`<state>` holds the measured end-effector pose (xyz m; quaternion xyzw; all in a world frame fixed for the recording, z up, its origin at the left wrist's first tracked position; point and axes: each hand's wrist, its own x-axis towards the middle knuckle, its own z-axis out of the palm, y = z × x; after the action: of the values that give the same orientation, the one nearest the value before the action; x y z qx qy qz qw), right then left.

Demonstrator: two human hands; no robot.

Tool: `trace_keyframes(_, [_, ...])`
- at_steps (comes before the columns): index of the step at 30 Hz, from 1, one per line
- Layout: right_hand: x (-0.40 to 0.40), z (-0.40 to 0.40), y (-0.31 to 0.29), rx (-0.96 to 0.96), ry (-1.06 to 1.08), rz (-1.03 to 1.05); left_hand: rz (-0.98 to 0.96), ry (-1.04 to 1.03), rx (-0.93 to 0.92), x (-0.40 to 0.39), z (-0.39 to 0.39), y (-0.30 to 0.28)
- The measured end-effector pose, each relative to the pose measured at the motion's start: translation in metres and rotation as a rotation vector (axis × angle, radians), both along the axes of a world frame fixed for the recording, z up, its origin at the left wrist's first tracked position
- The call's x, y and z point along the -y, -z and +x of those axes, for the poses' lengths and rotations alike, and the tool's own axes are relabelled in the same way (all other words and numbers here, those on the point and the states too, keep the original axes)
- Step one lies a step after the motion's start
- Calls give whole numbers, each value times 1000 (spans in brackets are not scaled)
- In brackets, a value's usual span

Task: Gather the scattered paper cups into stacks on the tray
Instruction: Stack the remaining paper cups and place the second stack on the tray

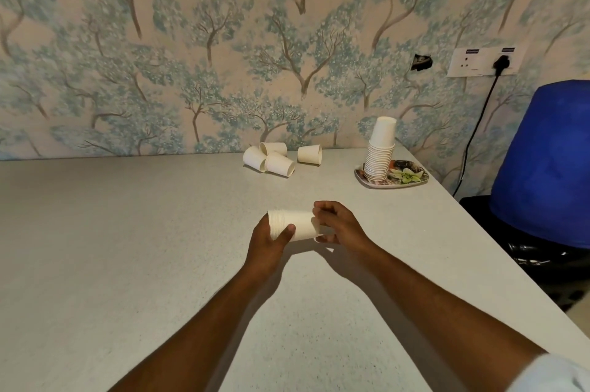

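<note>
At the centre of the frame, your left hand [271, 240] grips a short stack of nested cups [293, 225] lying on its side, rims to the left, thumb curled over the front and the other fingers wrapped behind. You cannot count the cups in that stack; only tight rim lines show at its left end. Your right hand [338, 222] meets the stack's closed end, fingers curled against it and pinching the bottom edge.

Four loose cups lie on their sides on the table [127, 248], upper centre of the frame, near the wall: three touching in a cluster [268, 159] and one single cup [309, 154] just to the right of them, apart.

To the upper right, one tray [412, 182] with a flower print sits near the table's edge. One tall stack [380, 152] stands on its left part, cups upside down, leaning slightly; the rims are too fine to count.

At the right edge of the frame, you see one blue chair back [546, 161], and above it one wall socket [485, 62] with a black plug in it.
</note>
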<state>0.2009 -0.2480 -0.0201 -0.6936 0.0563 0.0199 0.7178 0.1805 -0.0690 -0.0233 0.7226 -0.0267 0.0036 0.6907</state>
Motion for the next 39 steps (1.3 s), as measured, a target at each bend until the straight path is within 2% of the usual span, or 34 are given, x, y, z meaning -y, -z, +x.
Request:
trace_keyframes(2, [2,18,1,-39,46,-32,-11,-25,15,-3,17,6])
trace_keyframes(8, [5,89,8,-144,173,-103,-218,-130,-72,-8,72,23])
trace_keyframes(13, [10,146,20,-159,277,-204,-116,-126,-12,-7,105,31])
trace_keyframes(18, [16,197,28,-105,310,-172,47,-211,62,1,115,42])
trace_keyframes(20, [15,213,27,-83,332,-102,59,-227,93,2,112,44])
trace_keyframes(26, [-4,246,22,1,283,295,55,-267,106,-1,112,44])
trace_keyframes(28, [-13,255,16,-1,310,352,54,-278,111,-2,113,46])
trace_keyframes(32, [-24,261,9,-32,493,158,25,-319,110,-4,116,47])
trace_keyframes(36, [-18,239,6,-4,585,-42,14,-303,113,-8,113,47])
trace_keyframes(39, [-11,211,11,34,626,-28,-7,-247,99,-15,111,47])
